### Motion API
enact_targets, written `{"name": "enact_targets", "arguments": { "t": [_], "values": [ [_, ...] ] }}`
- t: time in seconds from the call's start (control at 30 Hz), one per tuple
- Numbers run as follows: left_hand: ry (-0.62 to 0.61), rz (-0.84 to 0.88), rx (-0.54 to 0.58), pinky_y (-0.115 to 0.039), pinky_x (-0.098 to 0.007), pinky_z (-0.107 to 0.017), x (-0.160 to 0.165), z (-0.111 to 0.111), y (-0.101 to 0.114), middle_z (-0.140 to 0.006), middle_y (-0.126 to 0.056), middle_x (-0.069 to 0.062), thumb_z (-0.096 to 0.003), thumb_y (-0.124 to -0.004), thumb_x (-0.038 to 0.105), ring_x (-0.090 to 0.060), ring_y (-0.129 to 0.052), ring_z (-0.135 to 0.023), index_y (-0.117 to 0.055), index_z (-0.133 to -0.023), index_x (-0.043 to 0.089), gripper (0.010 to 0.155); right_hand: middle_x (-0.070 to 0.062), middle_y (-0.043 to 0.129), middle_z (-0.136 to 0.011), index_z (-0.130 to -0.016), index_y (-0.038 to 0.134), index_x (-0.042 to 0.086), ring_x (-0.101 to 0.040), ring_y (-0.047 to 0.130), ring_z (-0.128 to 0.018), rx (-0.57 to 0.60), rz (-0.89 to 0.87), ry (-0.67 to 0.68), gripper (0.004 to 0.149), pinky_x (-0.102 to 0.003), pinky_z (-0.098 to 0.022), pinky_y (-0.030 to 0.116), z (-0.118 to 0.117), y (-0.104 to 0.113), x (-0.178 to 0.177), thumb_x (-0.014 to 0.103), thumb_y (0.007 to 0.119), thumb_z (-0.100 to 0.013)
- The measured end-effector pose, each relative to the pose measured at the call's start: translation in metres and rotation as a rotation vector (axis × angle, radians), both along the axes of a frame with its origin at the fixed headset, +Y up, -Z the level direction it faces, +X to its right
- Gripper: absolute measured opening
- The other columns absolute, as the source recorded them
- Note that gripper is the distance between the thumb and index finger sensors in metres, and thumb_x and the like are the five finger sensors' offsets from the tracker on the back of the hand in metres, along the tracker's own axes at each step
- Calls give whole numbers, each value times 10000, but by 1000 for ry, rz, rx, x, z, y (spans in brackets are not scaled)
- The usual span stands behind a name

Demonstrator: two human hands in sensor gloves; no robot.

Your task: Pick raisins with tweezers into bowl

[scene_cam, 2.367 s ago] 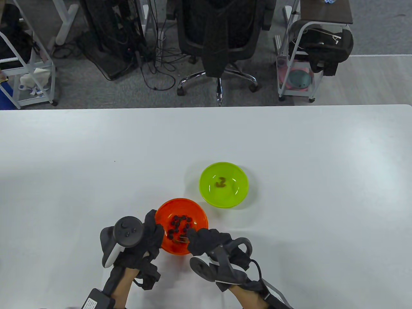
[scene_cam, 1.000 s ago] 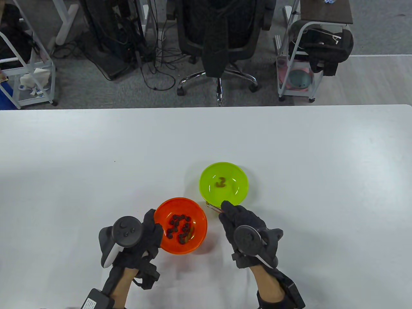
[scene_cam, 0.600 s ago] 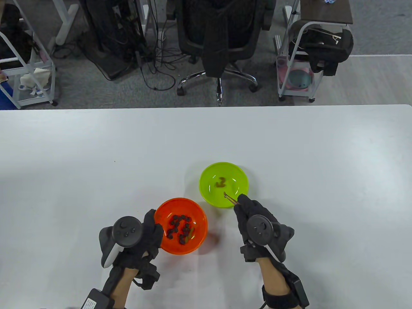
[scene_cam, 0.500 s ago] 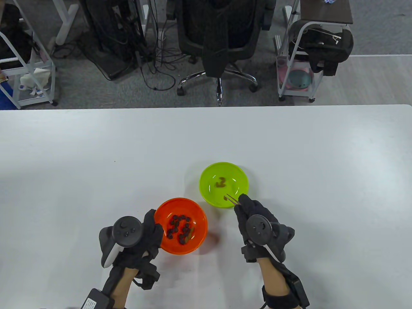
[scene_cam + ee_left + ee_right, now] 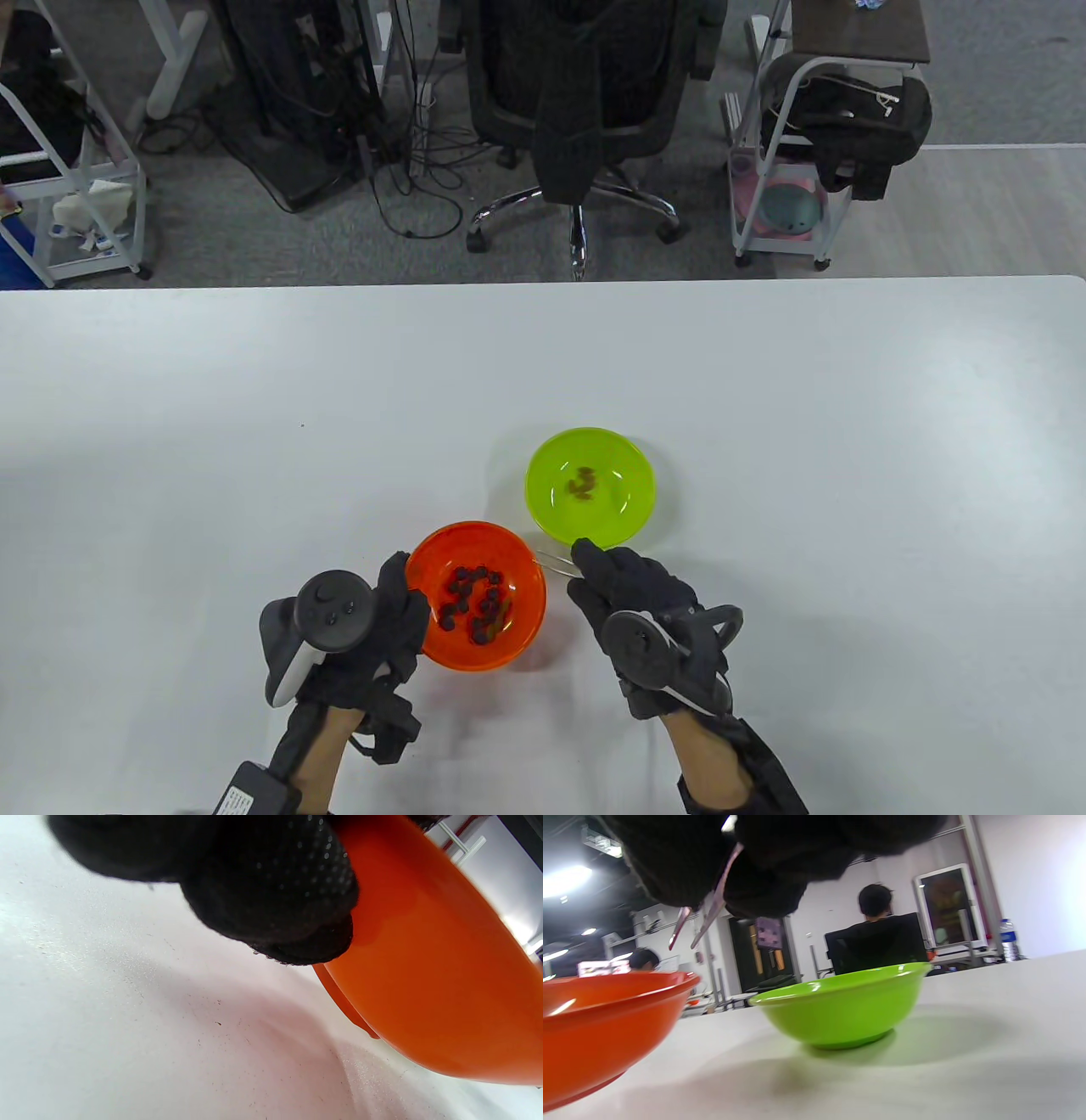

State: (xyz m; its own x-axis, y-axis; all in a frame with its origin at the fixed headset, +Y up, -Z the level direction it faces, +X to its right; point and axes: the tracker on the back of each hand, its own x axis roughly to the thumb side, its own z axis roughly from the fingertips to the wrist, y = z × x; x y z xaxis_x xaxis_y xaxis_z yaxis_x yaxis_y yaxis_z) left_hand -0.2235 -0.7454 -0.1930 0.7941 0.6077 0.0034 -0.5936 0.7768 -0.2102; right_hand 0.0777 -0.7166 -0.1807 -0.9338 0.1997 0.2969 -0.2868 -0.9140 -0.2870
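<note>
An orange bowl (image 5: pixel 526 607) holds several dark raisins (image 5: pixel 472 599). A green bowl (image 5: pixel 551 509) beyond it to the right holds a small clump of raisins (image 5: pixel 582 483). My left hand (image 5: pixel 399 615) rests against the orange bowl's left side; in the left wrist view my fingers (image 5: pixel 275 887) touch its wall (image 5: pixel 424 984). My right hand (image 5: pixel 624 586) holds thin metal tweezers (image 5: pixel 551 563), whose tips point left between the two bowls. In the right wrist view the tweezers (image 5: pixel 704 921) stand slightly apart with nothing between the tips, above the orange bowl's rim (image 5: pixel 628 984).
The white table (image 5: pixel 254 424) stretches wide around the bowls. Beyond its far edge stand an office chair (image 5: pixel 585 110), a cart (image 5: pixel 789 170) and cables on the floor.
My right hand carried a raisin from the orange bowl to the green bowl and dropped it there. It has now swung back left toward the orange bowl. My left hand stayed put.
</note>
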Motion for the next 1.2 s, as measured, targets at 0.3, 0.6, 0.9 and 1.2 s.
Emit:
{"name": "enact_targets", "arguments": {
  "t": [0.3,0.6,0.9,1.2],
  "values": [
    [0,-1,3,-915,-259,-152,0,0,0,-509,-1034,-39,-600,-644,355,-139,-1042,-189,-559,-1067,6,590,90,946,-728,-902,863,352,-26,911,-427,43,270,134,450,-233,-335,829,15,5,-37,467,869,-467],
    [2,-3,6,-915,-260,-155,-1,0,0,-512,-1033,-38,-600,-643,356,-139,-1041,-194,-566,-1066,11,585,88,949,-729,-900,867,349,-31,913,-433,69,413,168,455,-237,-340,830,23,6,-60,462,878,-460],
    [-4,-8,16,-915,-262,-157,0,1,1,-514,-1032,-40,-600,-643,355,-141,-1042,-196,-564,-1067,10,585,89,947,-733,-898,868,351,-30,914,-433,82,480,146,452,-237,-341,831,22,5,-65,456,882,-459],
    [-7,-22,23,-916,-260,-154,1,1,1,-509,-1033,-42,-600,-644,356,-140,-1042,-190,-564,-1066,12,585,89,959,-710,-873,890,341,-29,916,-416,77,477,153,421,-232,-328,834,19,2,-65,439,876,-464]
  ]
}}
